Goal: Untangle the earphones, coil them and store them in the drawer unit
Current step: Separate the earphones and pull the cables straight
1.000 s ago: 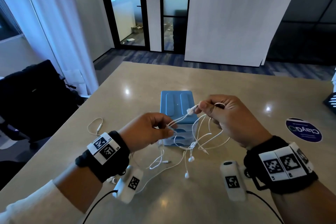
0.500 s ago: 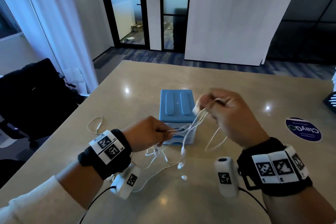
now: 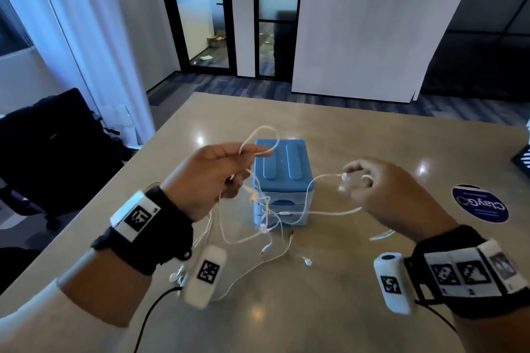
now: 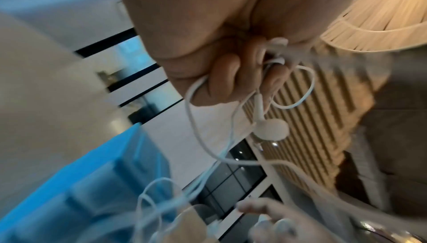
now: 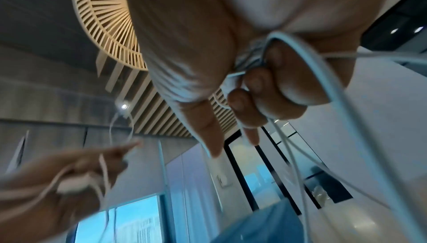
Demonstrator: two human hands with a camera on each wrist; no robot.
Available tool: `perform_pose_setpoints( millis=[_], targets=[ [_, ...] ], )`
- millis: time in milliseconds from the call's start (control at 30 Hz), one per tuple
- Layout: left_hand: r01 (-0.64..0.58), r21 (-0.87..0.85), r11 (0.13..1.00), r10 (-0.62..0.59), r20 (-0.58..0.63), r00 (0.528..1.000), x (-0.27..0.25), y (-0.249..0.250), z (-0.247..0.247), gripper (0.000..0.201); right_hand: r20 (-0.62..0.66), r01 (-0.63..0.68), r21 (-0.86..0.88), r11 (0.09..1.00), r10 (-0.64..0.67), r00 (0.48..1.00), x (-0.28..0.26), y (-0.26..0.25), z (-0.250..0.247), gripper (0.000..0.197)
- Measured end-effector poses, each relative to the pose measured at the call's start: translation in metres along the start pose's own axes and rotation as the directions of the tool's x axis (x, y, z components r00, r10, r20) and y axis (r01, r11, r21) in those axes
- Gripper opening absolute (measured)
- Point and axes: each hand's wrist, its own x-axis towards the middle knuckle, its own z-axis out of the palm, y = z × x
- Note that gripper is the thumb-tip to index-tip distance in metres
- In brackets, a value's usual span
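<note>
White earphones (image 3: 266, 221) hang in a tangle between my two raised hands, in front of the blue drawer unit (image 3: 282, 169) on the table. My left hand (image 3: 212, 175) pinches a cable loop that rises above its fingers; in the left wrist view its fingers (image 4: 224, 80) curl round the cables, and an earbud (image 4: 270, 130) dangles below. My right hand (image 3: 370, 186) grips a bundle of cable with an earbud at its fingertips; the right wrist view shows the cable (image 5: 305, 60) running out of its fist. Loose ends trail on the table.
The beige table (image 3: 329, 309) carries a round blue sticker (image 3: 480, 203) at the right and more white earbuds (image 3: 176, 276) under my left wrist. A black chair (image 3: 48, 149) stands off the table's left edge. A dark object (image 3: 523, 157) sits at the far right edge.
My hands have pulled apart: the left rose and moved left with a cable loop, the right moved right. The tangle has stretched out between them and hangs in front of the drawer unit.
</note>
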Motion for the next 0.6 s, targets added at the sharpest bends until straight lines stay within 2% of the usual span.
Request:
perform_pose_setpoints(
  millis=[67,100,167,233,267,333,433,533,600],
  targets=[
    [-0.067,-0.034,0.997,0.069,0.046,0.997,0.000,0.020,0.011,0.028,0.107,0.007,-0.086,0.996,0.003,0.994,-0.002,-0.002,0.016,0.046],
    [-0.075,-0.075,0.994,0.080,0.065,0.995,0.001,0.027,0.017,0.027,0.150,0.047,-0.099,0.994,-0.032,0.988,-0.002,-0.004,0.025,0.053],
    [-0.081,-0.154,0.985,0.100,0.123,0.987,0.003,0.036,0.028,0.025,0.256,0.145,-0.042,0.989,-0.130,0.958,-0.006,-0.009,0.043,0.056],
    [-0.098,-0.170,0.980,0.127,0.171,0.977,0.005,0.039,0.034,0.025,0.377,0.201,0.053,0.978,-0.206,0.903,-0.009,-0.013,0.063,0.058],
    [-0.107,-0.168,0.980,0.138,0.189,0.972,0.006,0.040,0.037,0.025,0.425,0.216,0.097,0.972,-0.237,0.874,-0.012,-0.016,0.071,0.058],
    [-0.131,-0.176,0.976,0.165,0.200,0.966,0.007,0.043,0.039,0.024,0.472,0.226,0.165,0.960,-0.278,0.836,-0.014,-0.015,0.084,0.043],
    [-0.159,-0.249,0.955,0.207,0.180,0.962,0.006,0.048,0.033,0.025,0.432,0.215,0.167,0.962,-0.267,0.861,-0.010,-0.007,0.090,0.014],
    [-0.172,-0.297,0.939,0.223,0.146,0.964,0.006,0.056,0.019,0.026,0.426,0.189,0.061,0.980,-0.197,0.883,-0.006,0.006,0.081,0.014],
    [-0.194,-0.288,0.938,0.238,0.126,0.963,0.005,0.065,0.007,0.026,0.463,0.162,-0.019,0.987,-0.135,0.876,-0.003,0.015,0.075,0.020]
  ],
)
